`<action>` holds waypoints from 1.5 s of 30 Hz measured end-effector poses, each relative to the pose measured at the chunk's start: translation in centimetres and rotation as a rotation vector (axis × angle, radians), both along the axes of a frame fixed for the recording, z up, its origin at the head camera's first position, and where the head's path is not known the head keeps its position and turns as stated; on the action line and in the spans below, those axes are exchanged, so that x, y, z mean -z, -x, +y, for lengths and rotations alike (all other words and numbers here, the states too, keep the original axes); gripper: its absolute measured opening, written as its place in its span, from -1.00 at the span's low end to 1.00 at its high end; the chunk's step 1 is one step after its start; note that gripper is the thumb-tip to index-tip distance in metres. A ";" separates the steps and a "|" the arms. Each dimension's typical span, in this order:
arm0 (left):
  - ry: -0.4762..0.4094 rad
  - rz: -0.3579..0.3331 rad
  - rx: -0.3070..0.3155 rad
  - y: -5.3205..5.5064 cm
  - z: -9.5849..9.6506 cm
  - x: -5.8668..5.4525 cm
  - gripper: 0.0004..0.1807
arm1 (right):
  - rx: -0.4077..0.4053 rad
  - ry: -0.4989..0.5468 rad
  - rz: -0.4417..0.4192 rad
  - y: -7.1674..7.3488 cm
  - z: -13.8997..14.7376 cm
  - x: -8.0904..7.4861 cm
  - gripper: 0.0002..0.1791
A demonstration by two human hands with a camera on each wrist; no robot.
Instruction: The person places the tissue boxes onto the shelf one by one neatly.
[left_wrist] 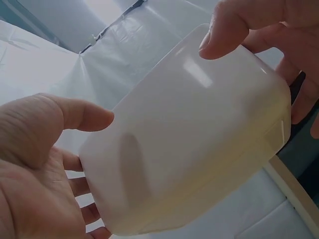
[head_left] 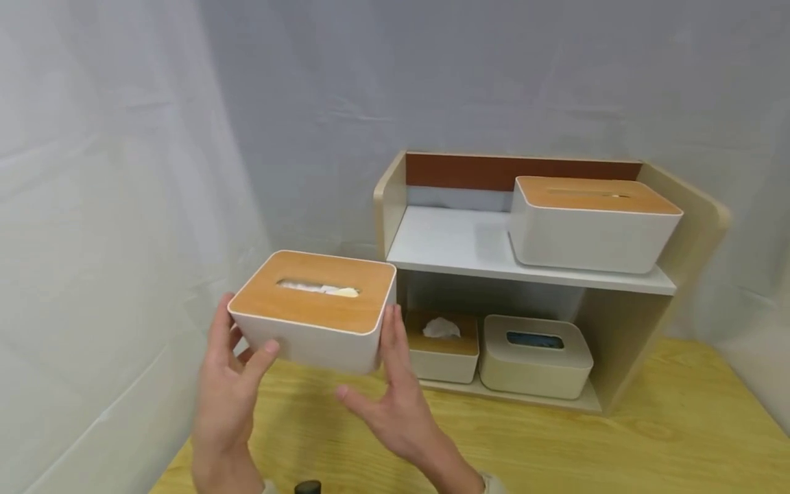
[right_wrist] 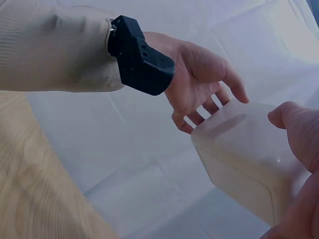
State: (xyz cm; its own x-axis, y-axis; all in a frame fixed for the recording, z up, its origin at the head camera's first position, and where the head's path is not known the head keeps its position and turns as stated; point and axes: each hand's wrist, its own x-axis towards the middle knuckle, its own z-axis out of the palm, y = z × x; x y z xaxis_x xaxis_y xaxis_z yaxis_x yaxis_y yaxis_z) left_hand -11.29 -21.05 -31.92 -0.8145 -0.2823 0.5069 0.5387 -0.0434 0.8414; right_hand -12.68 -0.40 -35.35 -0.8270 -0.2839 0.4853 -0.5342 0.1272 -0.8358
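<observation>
Above the table, a white tissue box (head_left: 311, 343) with a wood-coloured lid is held up, a little tilted. White tissue shows in its slot. My left hand (head_left: 228, 394) grips the left end, its thumb over the front face and its fingers round behind the side. On the other end, my right hand (head_left: 401, 405) lays fairly straight fingers along the side wall, while its thumb points out below the front. From the left wrist view, the pale underside of the box and both hands (left_wrist: 35, 154) are seen from below.
A two-tier shelf (head_left: 444, 237) stands at the right on the wooden table (head_left: 524, 439). Its upper tier carries a larger wood-lidded box (head_left: 592, 237). Below sit a small wood-lidded tissue box (head_left: 444, 363) and an all-cream one (head_left: 537, 370). White sheeting (head_left: 111, 240) hangs behind and left.
</observation>
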 end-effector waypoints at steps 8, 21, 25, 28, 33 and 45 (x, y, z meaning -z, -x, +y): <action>0.068 0.061 0.086 -0.3 1.3 -0.7 -0.05 | 0.049 0.061 0.029 -0.1 1.8 -1.2 0.20; 0.160 0.207 0.228 0.5 4.7 -1.7 0.07 | 0.110 0.184 0.105 0.4 5.1 -3.7 0.14; 0.224 0.218 0.258 0.9 5.6 -2.2 0.11 | 0.098 0.255 0.118 1.0 6.3 -4.6 0.10; 0.262 0.227 0.260 1.2 6.4 -2.7 0.12 | 0.123 0.279 0.128 1.6 7.0 -5.2 0.08; 0.302 0.225 0.256 1.8 7.7 -3.7 0.15 | 0.195 0.263 0.131 2.6 7.9 -6.4 0.03; 0.421 0.092 0.157 3.5 9.1 -4.3 0.16 | 0.138 0.308 0.022 6.1 9.2 -7.4 -0.13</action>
